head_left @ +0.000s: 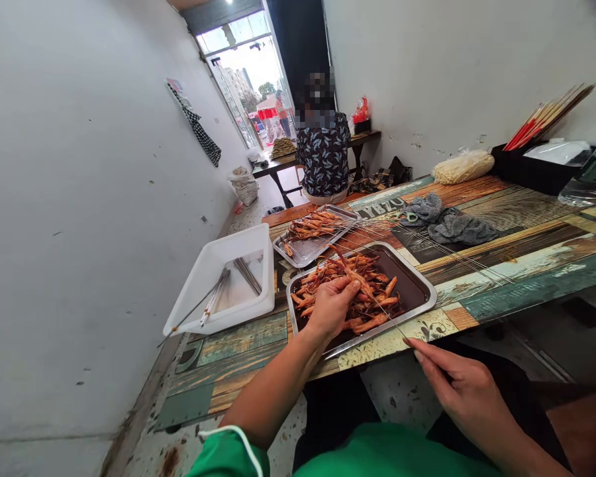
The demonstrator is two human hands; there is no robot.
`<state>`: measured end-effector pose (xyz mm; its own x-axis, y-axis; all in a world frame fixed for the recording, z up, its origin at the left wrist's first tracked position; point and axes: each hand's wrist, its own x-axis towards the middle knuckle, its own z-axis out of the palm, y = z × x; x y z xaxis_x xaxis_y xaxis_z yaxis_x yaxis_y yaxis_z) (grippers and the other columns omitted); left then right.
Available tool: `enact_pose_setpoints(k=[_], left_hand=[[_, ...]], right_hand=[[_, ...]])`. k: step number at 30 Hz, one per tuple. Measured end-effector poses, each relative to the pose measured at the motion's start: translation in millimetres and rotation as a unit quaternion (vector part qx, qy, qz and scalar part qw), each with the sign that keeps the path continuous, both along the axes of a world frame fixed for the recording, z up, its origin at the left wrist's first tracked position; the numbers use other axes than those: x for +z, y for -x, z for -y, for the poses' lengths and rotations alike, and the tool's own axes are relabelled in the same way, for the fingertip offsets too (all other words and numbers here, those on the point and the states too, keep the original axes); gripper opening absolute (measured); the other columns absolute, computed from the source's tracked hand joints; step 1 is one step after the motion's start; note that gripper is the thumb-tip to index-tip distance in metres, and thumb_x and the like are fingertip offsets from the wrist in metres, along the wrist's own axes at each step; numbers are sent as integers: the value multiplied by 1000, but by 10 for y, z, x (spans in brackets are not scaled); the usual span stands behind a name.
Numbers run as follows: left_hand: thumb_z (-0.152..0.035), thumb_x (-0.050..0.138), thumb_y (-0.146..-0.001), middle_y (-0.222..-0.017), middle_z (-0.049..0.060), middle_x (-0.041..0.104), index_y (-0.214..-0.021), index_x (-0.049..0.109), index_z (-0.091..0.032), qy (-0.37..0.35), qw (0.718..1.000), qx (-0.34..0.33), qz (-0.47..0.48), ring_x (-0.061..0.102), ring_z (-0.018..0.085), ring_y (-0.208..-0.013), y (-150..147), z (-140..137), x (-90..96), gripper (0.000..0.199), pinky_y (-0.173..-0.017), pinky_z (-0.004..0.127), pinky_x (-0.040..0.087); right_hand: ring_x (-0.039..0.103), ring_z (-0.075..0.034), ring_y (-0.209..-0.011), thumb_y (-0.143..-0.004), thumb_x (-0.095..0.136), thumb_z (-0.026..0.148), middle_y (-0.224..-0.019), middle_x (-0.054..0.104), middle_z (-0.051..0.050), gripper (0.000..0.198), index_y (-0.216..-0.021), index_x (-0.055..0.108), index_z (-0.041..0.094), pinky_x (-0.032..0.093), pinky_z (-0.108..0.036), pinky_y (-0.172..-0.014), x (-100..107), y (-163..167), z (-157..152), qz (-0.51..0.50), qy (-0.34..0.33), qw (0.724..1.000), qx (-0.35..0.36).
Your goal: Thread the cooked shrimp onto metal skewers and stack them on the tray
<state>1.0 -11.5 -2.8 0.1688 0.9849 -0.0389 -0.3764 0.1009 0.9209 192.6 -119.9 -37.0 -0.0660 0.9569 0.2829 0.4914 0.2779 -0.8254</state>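
Over the near metal tray (430, 295), my left hand (334, 306) pinches a long reddish-brown piece of meat (358, 281) between thumb and fingers. My right hand (459, 377) is closed on the end of a thin metal skewer (391, 320), off the table's near edge. The skewer runs up to the meat in my left hand; how far it goes in is hidden. Many similar pieces (372, 323) lie in dark liquid in the near tray. Behind it, a second metal tray (305, 250) holds more meat pieces (310, 225), with skewers sticking out to the right.
A white plastic bin (218, 248) with metal skewers (248, 275) stands left. Grey gloves (459, 226), loose skewers (457, 257), a bagged pale bundle (463, 167) and a black box (526, 169) lie right. A person (322, 156) sits at another table beyond.
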Motion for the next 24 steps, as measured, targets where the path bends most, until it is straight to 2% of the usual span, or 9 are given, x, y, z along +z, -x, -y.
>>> enact_pose_setpoints(k=[2,5,7,9,11,13,17,20,24], left_hand=[[-34,78,-59,-63,1,62,-70,68,-11,5,1000,1,-2,55,7,-55,7,-6,-7,27,-56,19,45],[-34,79,-57,-64,0,62,-70,68,-11,14,1000,-2,-1,55,7,-55,11,-13,-11,28,-57,20,45],[-34,79,-57,-64,1,62,-70,67,-11,16,1000,-4,-1,55,7,-55,8,-12,-6,29,-57,21,45],[-35,77,-59,-65,1,62,-70,67,-11,8,1000,-6,-2,55,8,-55,3,-7,3,29,-57,21,46],[-35,77,-59,-65,2,63,-70,67,-11,0,1000,-6,-2,55,8,-56,-1,-2,8,28,-58,21,46],[-35,77,-59,-65,2,63,-70,67,-11,-2,1000,-6,-3,55,8,-56,-4,2,5,28,-58,21,46],[-36,76,-61,-66,2,63,-71,68,-11,-8,1000,-7,-14,55,9,-57,-5,4,-9,28,-58,21,46],[-36,76,-61,-66,2,63,-70,68,-11,-8,1000,-10,-16,56,9,-57,-6,5,-9,28,-59,22,46],[-35,76,-61,-64,2,63,-69,68,-11,-12,1000,-12,-12,56,8,-57,-11,6,-5,27,-59,21,46]], right_hand=[[63,-16,-57,-83,52,36,-65,69,-2,34,-105,71,18,50,-25,-50,17,-6,-23,-55,92,994,-3],[41,-8,-40,-81,54,45,-45,43,5,44,-109,69,15,33,-21,-38,55,-14,-58,-173,234,956,21],[26,-5,-38,-80,55,50,-45,27,9,52,-114,65,12,22,-19,-36,72,-27,-72,-249,309,917,41],[22,-5,-39,-79,56,52,-48,21,10,56,-116,64,11,18,-19,-37,68,-50,-75,-279,331,900,44],[29,-6,-41,-80,56,50,-47,30,8,52,-116,65,13,24,-19,-38,45,-77,-69,-249,299,920,40],[42,-8,-45,-81,57,45,-50,47,4,45,-113,66,15,33,-20,-41,20,-96,-58,-187,243,951,32],[64,-17,-62,-81,56,39,-74,73,-4,33,-103,72,19,52,-25,-55,36,-70,-47,-81,132,988,-1],[70,-22,-82,-81,55,35,-93,74,-7,29,-97,74,20,57,-30,-70,78,-19,-53,-49,61,997,-14],[70,-22,-85,-81,54,29,-95,73,-7,27,-98,73,18,58,-30,-75,89,13,-64,-21,0,1000,-18]])
